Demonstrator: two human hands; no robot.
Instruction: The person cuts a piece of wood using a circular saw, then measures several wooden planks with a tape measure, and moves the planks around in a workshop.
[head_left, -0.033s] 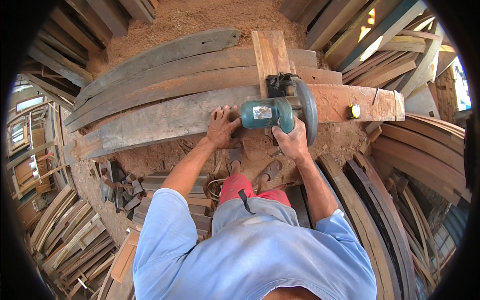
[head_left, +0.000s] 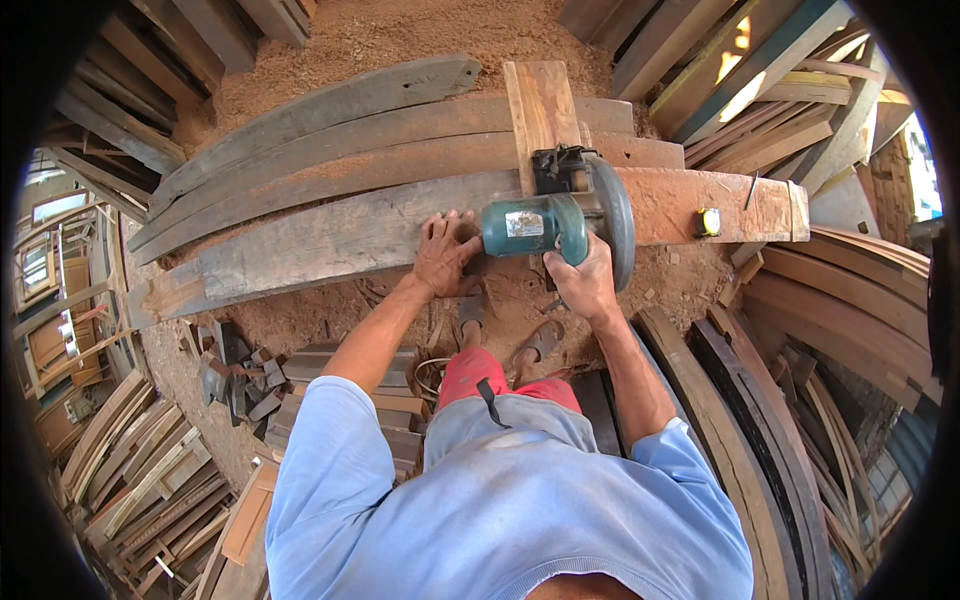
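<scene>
My right hand (head_left: 586,282) is wrapped round the rear handle of a green circular saw (head_left: 550,222). The saw lies across a thick timber beam (head_left: 310,240), its grey round guard on the right side. A short light-brown board (head_left: 542,105) sticks out beyond the saw's far side, lying across the timbers. Just left of the motor housing, my left hand (head_left: 446,255) rests on the beam's near edge, fingers spread and holding nothing. The blade's contact with the wood is hidden beneath the saw.
A yellow-and-black tape measure (head_left: 708,223) and a thin dark rod (head_left: 752,192) lie on the beam's right end. Curved timbers (head_left: 400,150) stretch beyond it. Offcuts (head_left: 240,370) are heaped at left; long planks (head_left: 745,450) lie at right. Sawdust (head_left: 400,30) covers the ground.
</scene>
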